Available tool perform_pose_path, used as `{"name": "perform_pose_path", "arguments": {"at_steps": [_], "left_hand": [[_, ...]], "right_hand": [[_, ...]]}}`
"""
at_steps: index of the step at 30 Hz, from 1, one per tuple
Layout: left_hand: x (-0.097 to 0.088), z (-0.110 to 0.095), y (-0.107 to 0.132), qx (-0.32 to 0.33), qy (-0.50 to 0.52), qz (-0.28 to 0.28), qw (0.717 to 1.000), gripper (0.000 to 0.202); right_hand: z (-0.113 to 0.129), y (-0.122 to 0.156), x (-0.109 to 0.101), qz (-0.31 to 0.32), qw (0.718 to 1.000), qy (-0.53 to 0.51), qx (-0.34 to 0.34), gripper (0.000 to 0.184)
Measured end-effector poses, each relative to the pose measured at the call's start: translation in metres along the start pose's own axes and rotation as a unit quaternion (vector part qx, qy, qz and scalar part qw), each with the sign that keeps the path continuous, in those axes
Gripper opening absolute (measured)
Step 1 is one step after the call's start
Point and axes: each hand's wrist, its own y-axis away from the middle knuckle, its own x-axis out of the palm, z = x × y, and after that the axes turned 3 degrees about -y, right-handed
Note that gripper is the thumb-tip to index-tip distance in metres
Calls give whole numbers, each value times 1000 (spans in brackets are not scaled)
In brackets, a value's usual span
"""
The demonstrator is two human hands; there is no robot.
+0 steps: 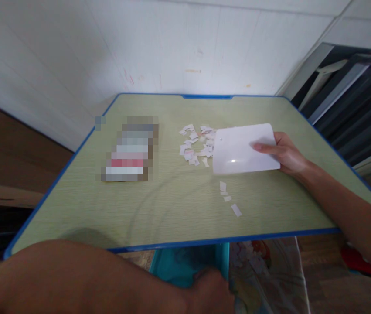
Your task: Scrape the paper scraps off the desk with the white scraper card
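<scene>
While grasping a white board (240, 150) in the right hand (287, 155) toward three o'clock, hides some paper scraps (191, 136) near centre on the table (159, 205). Cannot tell the grip of the left hand (214, 288) at six o'clock, by a teal container (178, 264).

Small white paper scraps (190, 153), loosely heaped mid-tabletop (178, 213), few strays toward near edge, glossy white panel (237, 150), rounded corners, hiding heap's right part, teal bin (172, 264), partly hidden, down below near edge
</scene>
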Motion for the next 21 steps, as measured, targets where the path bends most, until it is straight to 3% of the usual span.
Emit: {"name": "perform_pose_path", "arguments": {"at_steps": [6, 10, 21], "left_hand": [[-4, 0, -2, 8, 0, 39, 999, 13], [-6, 1, -1, 7, 3, 30, 1000, 12], [-13, 1, 0, 10, 0, 77, 997, 10]], "right_hand": [[-2, -2, 5, -13, 999, 0, -34, 23], [-2, -3, 5, -10, 999, 29, -34, 24], [-3, 0, -2, 0, 997, 76, -27, 19]]}}
